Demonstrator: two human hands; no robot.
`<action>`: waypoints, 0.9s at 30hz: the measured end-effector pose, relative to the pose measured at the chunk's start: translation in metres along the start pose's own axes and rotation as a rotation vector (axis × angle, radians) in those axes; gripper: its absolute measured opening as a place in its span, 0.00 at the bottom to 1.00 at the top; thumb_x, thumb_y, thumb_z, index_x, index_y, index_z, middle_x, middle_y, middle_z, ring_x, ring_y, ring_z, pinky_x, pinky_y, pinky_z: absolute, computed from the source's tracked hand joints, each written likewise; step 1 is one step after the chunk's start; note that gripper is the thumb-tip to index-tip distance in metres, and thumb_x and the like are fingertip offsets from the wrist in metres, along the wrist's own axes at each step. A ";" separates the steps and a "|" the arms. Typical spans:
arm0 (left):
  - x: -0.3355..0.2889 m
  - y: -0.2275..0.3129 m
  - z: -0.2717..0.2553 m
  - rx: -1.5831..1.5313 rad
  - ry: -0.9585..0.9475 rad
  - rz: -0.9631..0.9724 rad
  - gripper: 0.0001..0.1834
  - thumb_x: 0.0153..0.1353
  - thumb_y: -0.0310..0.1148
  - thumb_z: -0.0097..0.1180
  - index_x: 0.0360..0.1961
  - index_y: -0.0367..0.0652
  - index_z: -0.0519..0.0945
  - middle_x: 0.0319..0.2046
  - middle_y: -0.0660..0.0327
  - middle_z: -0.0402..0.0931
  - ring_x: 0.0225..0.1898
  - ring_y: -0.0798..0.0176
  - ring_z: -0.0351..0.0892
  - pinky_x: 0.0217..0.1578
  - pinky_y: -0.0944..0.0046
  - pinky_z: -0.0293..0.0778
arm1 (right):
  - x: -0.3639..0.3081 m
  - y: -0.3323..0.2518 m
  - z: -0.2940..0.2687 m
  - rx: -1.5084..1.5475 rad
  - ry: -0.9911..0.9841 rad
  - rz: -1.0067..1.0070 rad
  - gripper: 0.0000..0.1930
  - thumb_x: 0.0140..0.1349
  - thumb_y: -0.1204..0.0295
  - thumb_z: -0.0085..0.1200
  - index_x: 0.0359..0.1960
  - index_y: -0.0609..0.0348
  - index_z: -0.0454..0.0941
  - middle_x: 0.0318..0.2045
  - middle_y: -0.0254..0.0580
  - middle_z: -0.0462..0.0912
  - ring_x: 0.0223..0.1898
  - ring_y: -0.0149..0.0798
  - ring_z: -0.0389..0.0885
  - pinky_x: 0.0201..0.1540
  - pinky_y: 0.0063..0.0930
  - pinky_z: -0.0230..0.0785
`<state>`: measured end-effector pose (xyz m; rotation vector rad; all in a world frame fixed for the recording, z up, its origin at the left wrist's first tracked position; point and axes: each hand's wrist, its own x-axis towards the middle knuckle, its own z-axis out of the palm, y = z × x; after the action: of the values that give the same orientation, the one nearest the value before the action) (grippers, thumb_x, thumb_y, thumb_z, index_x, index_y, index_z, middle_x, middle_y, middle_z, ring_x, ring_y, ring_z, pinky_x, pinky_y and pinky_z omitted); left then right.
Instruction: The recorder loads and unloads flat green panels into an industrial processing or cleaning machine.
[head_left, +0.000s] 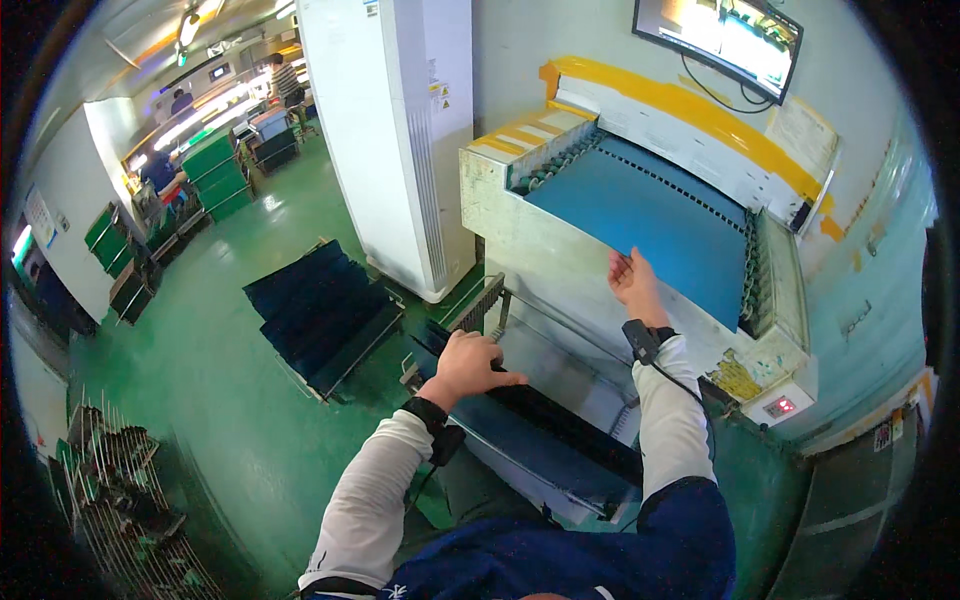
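Note:
My left hand (468,368) is over the dark flat panels (570,425) standing in a rack in front of me. Its thumb is stretched out to the right, apart from the fingers, which are partly hidden. My right hand (637,287) is raised at the front edge of a wide blue sheet-like surface (650,215) on the machine (560,245). Its fingers are loosely stretched with nothing visible in them; whether they touch the edge I cannot tell. Each wrist wears a dark strapped device.
Left of the rack, another rack of dark panels (325,315) stands on the green floor (225,350). A tall white cabinet (375,140) rises behind it. Wire racks (125,500) are at lower left, a screen (720,40) on the wall, and people work far left among green bins (215,165).

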<state>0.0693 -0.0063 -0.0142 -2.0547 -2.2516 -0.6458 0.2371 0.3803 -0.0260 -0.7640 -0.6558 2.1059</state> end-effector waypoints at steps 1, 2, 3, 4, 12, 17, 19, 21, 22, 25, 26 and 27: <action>-0.001 -0.001 0.000 0.000 -0.012 -0.002 0.36 0.50 0.74 0.61 0.24 0.46 0.87 0.27 0.61 0.80 0.39 0.55 0.81 0.46 0.54 0.69 | -0.002 0.000 0.002 0.012 -0.009 0.029 0.23 0.75 0.51 0.50 0.47 0.63 0.79 0.36 0.41 0.86 0.30 0.36 0.81 0.33 0.29 0.73; -0.002 -0.002 -0.001 0.000 -0.024 -0.003 0.36 0.50 0.74 0.62 0.25 0.46 0.87 0.28 0.61 0.80 0.40 0.54 0.81 0.47 0.54 0.69 | -0.004 0.000 0.004 0.023 -0.018 0.057 0.24 0.76 0.50 0.49 0.47 0.63 0.79 0.36 0.41 0.86 0.30 0.36 0.81 0.33 0.28 0.73; -0.003 -0.003 -0.001 0.000 -0.033 -0.002 0.36 0.49 0.74 0.63 0.26 0.46 0.87 0.29 0.62 0.80 0.40 0.54 0.81 0.47 0.54 0.69 | -0.003 -0.002 0.004 0.002 -0.021 0.059 0.25 0.76 0.49 0.48 0.47 0.63 0.79 0.35 0.40 0.86 0.30 0.35 0.80 0.33 0.28 0.72; -0.002 -0.004 0.001 -0.006 -0.010 0.005 0.37 0.49 0.75 0.62 0.26 0.46 0.87 0.28 0.61 0.80 0.40 0.54 0.81 0.47 0.54 0.69 | -0.003 -0.006 0.002 -0.019 -0.025 0.060 0.26 0.76 0.48 0.48 0.47 0.63 0.80 0.35 0.39 0.86 0.29 0.35 0.80 0.32 0.29 0.72; -0.006 -0.002 -0.002 -0.010 0.002 -0.002 0.39 0.49 0.76 0.60 0.27 0.46 0.88 0.29 0.59 0.82 0.43 0.52 0.80 0.49 0.55 0.68 | -0.045 0.021 -0.008 -0.782 -0.315 0.172 0.26 0.74 0.46 0.48 0.34 0.57 0.83 0.34 0.37 0.86 0.31 0.33 0.81 0.32 0.32 0.73; -0.013 -0.004 0.003 0.011 0.082 0.027 0.40 0.50 0.77 0.59 0.31 0.45 0.88 0.33 0.59 0.83 0.46 0.52 0.78 0.55 0.53 0.67 | -0.175 0.058 0.019 -1.332 -0.680 0.424 0.23 0.72 0.50 0.57 0.48 0.59 0.84 0.41 0.38 0.86 0.41 0.35 0.84 0.46 0.33 0.76; -0.010 0.000 0.001 -0.001 0.092 0.055 0.40 0.50 0.77 0.58 0.33 0.46 0.88 0.35 0.60 0.83 0.48 0.53 0.77 0.57 0.53 0.64 | -0.177 0.068 -0.021 -1.438 -0.762 0.429 0.24 0.71 0.51 0.59 0.54 0.59 0.82 0.43 0.34 0.85 0.44 0.31 0.81 0.50 0.32 0.73; -0.012 -0.001 0.002 -0.010 0.098 0.037 0.40 0.49 0.77 0.58 0.34 0.47 0.88 0.36 0.61 0.83 0.49 0.54 0.77 0.58 0.52 0.64 | -0.171 0.079 -0.034 -1.498 -0.785 0.392 0.24 0.71 0.52 0.59 0.56 0.60 0.82 0.45 0.31 0.84 0.47 0.29 0.78 0.52 0.30 0.70; -0.015 -0.002 0.003 -0.012 0.094 0.026 0.40 0.49 0.77 0.58 0.35 0.48 0.88 0.36 0.61 0.83 0.49 0.54 0.77 0.58 0.51 0.63 | -0.190 0.081 -0.022 -1.535 -0.744 0.403 0.23 0.72 0.54 0.59 0.56 0.61 0.82 0.47 0.31 0.84 0.48 0.29 0.78 0.54 0.28 0.70; -0.019 -0.003 0.004 0.002 0.101 0.012 0.40 0.49 0.77 0.59 0.37 0.48 0.88 0.38 0.61 0.83 0.51 0.54 0.76 0.61 0.48 0.61 | -0.220 0.085 -0.006 -1.525 -0.574 0.430 0.24 0.73 0.54 0.58 0.57 0.64 0.81 0.47 0.31 0.84 0.49 0.29 0.77 0.55 0.26 0.68; -0.022 -0.005 0.005 0.002 0.106 0.012 0.40 0.49 0.77 0.59 0.37 0.48 0.88 0.38 0.61 0.83 0.51 0.54 0.76 0.62 0.47 0.60 | -0.222 0.088 -0.008 -1.499 -0.517 0.442 0.25 0.73 0.54 0.58 0.58 0.65 0.80 0.47 0.31 0.83 0.49 0.29 0.76 0.55 0.26 0.67; -0.018 -0.004 0.007 -0.009 0.115 0.034 0.40 0.49 0.77 0.59 0.37 0.48 0.88 0.39 0.60 0.83 0.52 0.52 0.76 0.66 0.44 0.58 | -0.200 0.087 -0.034 -1.494 -0.625 0.382 0.26 0.73 0.54 0.57 0.59 0.66 0.79 0.48 0.34 0.83 0.50 0.30 0.75 0.55 0.26 0.66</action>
<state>0.0691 -0.0217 -0.0267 -1.9999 -2.1508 -0.7528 0.3205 0.1767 -0.0478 -0.9624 -2.7207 1.8692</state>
